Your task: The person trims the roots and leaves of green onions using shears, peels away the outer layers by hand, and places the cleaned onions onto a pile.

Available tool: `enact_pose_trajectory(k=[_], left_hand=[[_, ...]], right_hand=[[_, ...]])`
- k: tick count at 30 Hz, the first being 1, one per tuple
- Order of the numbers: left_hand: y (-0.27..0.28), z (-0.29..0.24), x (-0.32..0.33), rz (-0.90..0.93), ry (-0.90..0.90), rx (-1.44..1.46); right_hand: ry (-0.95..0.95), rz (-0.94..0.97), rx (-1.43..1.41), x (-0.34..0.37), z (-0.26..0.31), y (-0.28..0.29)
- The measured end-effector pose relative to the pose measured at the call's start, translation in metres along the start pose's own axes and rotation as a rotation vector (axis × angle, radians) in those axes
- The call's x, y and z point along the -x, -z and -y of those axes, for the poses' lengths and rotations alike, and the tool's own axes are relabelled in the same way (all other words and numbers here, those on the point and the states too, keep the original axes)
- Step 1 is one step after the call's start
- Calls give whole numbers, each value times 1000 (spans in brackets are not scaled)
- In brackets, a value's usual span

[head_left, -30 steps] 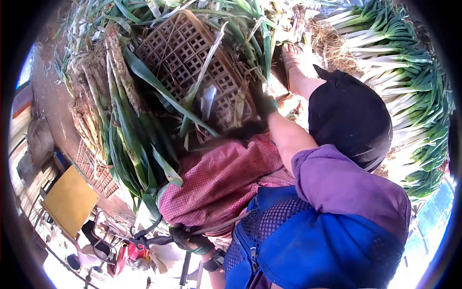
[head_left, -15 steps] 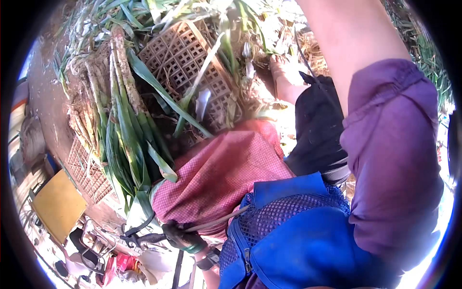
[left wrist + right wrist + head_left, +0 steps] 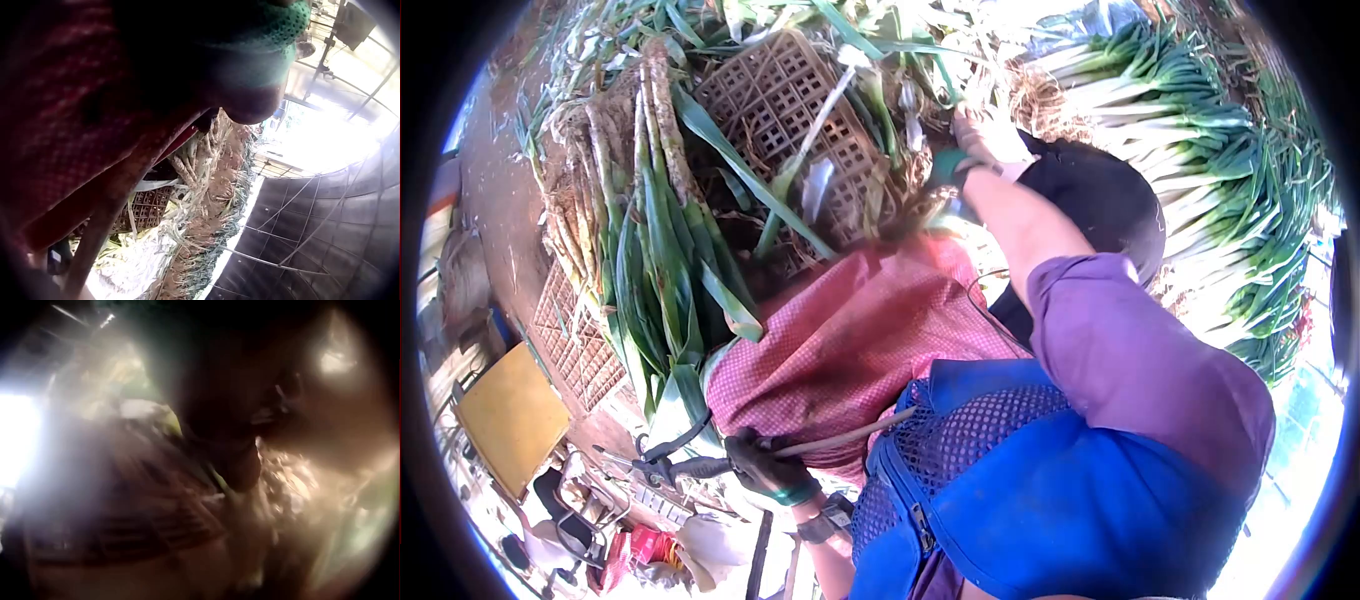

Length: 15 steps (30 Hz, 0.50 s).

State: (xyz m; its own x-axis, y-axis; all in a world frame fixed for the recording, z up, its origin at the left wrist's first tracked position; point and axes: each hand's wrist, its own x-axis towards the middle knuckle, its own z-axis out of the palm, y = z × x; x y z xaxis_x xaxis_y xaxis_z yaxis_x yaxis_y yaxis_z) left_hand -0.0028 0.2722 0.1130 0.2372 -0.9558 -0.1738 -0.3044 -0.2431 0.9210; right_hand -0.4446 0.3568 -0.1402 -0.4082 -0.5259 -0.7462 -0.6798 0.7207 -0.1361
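My left hand, in a dark glove with a green cuff, grips a black-handled air gun at the lower left. A thin hose runs from that hand toward the blue apron. My right hand, blurred and dark-gloved, is low beside a bare foot, near the corner of an upturned plastic crate. I cannot tell what its fingers hold. In the right wrist view, dark fingertips hang over leaf scraps next to the crate's slats. A pink checked cloth covers the lap.
Untrimmed leeks with muddy stalks lie at the left of the crate. Cleaned white leeks are laid in a long row at the right. Leaf scraps litter the far ground. A yellow board stands at the lower left.
My right arm swung out over the leek row at the right, its hand leaving view, and has come back low beside the foot. My left hand keeps its grip on the air gun.
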Motion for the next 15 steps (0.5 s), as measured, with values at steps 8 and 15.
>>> enact_pose_trajectory(k=[8,15], left_hand=[[2,0,-3,-40,146,58],[7,-3,-4,60,139,11]], right_hand=[[-15,43,-263,101,101,-53],[-67,202,-89,-3,8,-5]])
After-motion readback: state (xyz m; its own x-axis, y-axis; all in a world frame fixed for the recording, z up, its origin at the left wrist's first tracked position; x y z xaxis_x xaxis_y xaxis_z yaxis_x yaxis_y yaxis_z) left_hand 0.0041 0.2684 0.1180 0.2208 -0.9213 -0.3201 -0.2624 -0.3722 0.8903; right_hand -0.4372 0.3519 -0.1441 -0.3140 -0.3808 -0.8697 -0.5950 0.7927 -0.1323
